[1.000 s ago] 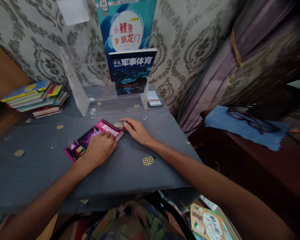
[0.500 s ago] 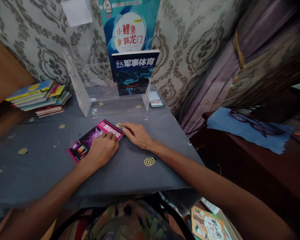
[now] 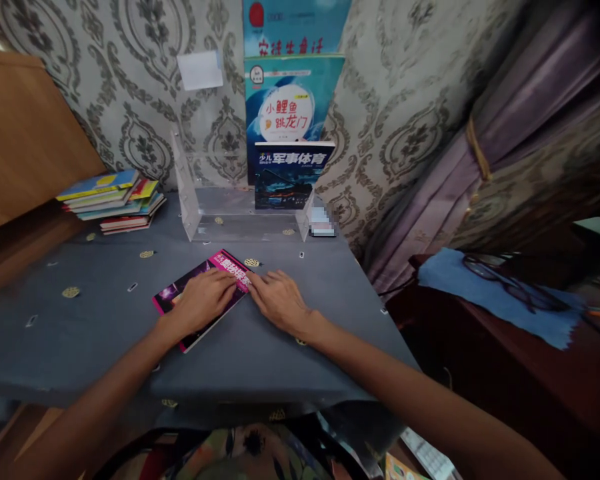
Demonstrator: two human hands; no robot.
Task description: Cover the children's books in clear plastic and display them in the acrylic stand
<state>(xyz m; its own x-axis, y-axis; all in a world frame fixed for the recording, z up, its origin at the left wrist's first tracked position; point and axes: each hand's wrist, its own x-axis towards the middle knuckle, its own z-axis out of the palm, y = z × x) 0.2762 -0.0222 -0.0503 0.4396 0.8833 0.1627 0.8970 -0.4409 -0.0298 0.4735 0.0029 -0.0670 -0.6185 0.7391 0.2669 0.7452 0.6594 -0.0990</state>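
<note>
A book with a pink and purple cover and white Chinese title letters (image 3: 235, 269) lies at a slant on the grey-blue tablecloth. Across its cover rests my left hand (image 3: 205, 297), palm down, fingers stretched over the lower part of the title and hiding the middle of the cover. My right hand (image 3: 280, 300) is at the book's right-hand corner, its fingertips touching the edge and its fingers extended. Behind the book stands a clear acrylic rack (image 3: 250, 227), with a dark blue book (image 3: 290, 177) upright at its right end.
Two larger blue-green books (image 3: 287, 120) rise behind the dark blue one. A stack of books (image 3: 113, 200) sits at the left by a wooden panel (image 3: 30, 133). To the right, glasses (image 3: 515, 280) lie on a blue cloth (image 3: 440, 270), near a tied curtain (image 3: 430, 173).
My left hand has flattened from curled fingers over the book, which has turned slightly. My right hand has bent its fingers down to the book's corner. The view has shifted.
</note>
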